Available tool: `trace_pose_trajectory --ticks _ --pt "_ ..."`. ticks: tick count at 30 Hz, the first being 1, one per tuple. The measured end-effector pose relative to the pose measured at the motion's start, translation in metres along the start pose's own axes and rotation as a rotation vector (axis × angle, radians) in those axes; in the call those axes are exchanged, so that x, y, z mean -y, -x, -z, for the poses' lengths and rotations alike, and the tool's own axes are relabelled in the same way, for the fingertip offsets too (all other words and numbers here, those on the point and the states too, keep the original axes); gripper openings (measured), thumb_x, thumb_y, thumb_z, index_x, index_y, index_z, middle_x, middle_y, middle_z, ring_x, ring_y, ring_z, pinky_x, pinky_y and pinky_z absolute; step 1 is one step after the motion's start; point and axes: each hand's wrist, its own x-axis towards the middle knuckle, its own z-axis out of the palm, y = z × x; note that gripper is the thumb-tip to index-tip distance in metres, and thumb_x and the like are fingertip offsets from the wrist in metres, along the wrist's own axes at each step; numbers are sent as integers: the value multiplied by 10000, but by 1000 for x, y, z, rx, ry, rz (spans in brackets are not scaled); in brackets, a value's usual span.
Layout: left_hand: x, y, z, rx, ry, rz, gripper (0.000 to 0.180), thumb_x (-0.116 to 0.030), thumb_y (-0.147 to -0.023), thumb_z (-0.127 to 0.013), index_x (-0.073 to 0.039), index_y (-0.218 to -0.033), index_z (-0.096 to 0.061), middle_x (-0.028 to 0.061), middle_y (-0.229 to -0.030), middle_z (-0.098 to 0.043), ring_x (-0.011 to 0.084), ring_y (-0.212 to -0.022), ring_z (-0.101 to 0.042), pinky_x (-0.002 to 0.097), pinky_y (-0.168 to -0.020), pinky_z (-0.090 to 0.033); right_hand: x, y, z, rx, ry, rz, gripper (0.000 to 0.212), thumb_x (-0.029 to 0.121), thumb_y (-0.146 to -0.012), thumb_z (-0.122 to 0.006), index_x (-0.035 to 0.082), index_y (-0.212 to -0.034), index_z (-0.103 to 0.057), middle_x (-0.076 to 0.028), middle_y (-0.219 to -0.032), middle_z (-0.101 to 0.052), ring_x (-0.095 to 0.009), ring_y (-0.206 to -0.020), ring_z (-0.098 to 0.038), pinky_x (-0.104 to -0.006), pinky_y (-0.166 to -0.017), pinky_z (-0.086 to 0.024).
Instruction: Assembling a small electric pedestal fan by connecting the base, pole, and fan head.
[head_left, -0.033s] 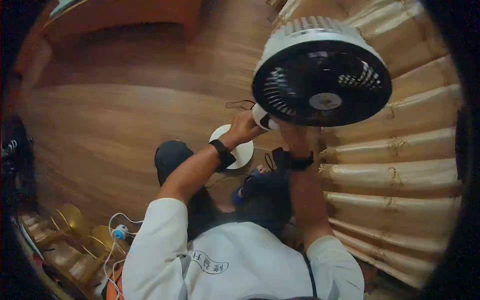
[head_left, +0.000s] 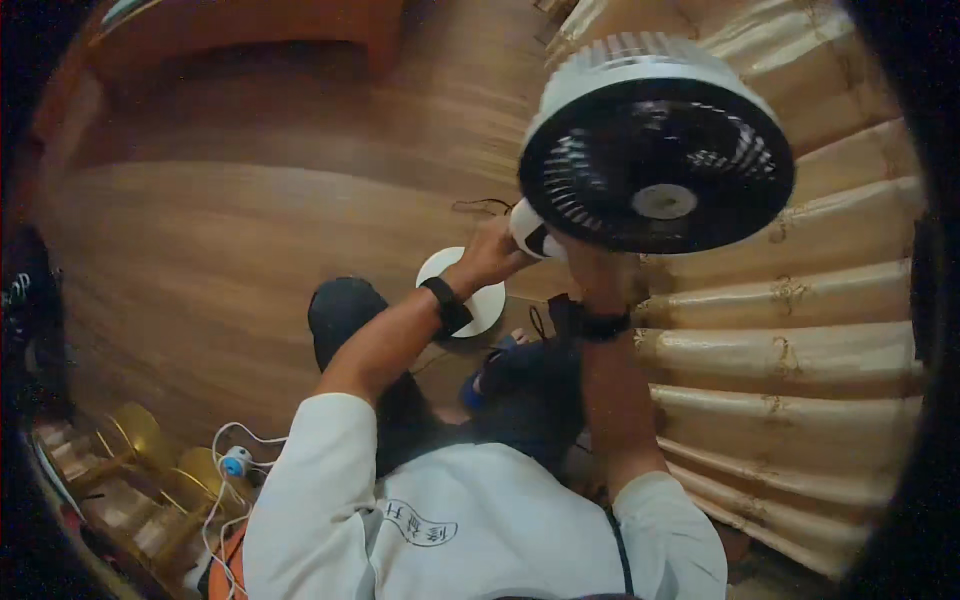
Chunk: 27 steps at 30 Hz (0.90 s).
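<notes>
A white-and-black round-headed plastic fan (head_left: pixel 657 165) is held aloft above a brown wood-grain floor (head_left: pixel 220 250), its dark face tipped toward the camera. The left grip (head_left: pixel 490 255) appears clamped on the fan's short white neck (head_left: pixel 522 222), a narrow part presumably chosen because it can be circled by the fingers while the broad head cannot. The right grip (head_left: pixel 595 270) is placed close beside it, under the lower rim, probably so that the top-heavy load is shared; its fingers are hidden by the head, and whether they are closed cannot be told. Beneath the left forearm, a flat white disc (head_left: pixel 488 305) is seen on the floor, its smooth face partly covered by the wrist; whether it is joined to the fan cannot be made out.

The fan's deep white shell is ribbed at the back, and its glossy black front is pierced by curved slots around a pale round hub. At right, satiny gold fabric drapery (head_left: pixel 790 345) is gathered in long, soft folds, marked with darker embroidered-looking motifs.
</notes>
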Motion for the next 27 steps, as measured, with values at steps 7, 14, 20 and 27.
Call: trace_pose_trajectory --ticks 7,14,20,27 --pt "-4 -12 13 -162 47 -134 330 -259 -800 -749 -99 -1076 -669 162 -977 -683 381 -961 -625 464 -810 -484 23 -34 1 -142 -280 -68 524 180 -742 -874 63 -1205 -658 -103 -1191 -655 -237 -1062 -610 -383 -924 -503" --pt "9 -21 27 -135 259 -38 345 -153 -781 -769 -60 -1099 -671 146 -953 -716 269 -889 -707 384 -776 -544 19 -57 -3 -172 457 454 329 185 -787 -831 11 -1038 -710 -64 -1033 -693 -210 -926 -640 -371 -831 -529" --pt "-6 -25 35 51 254 -20 308 -127 -863 -735 -59 -1150 -648 41 -1068 -691 133 -943 -644 312 -821 -533 39 -52 29 -66 -184 -151 280 166 -790 -808 -28 -963 -704 -69 -929 -678 -183 -893 -641 -345 -806 -524" --pt "-20 -47 27 210 172 42 274 -90 -797 -727 -20 -1057 -676 104 -933 -736 147 -811 -681 331 -751 -556 2 -40 49 -29 -739 -360 258 180 -824 -768 -34 -945 -688 -71 -933 -663 -176 -880 -624 -336 -796 -509"
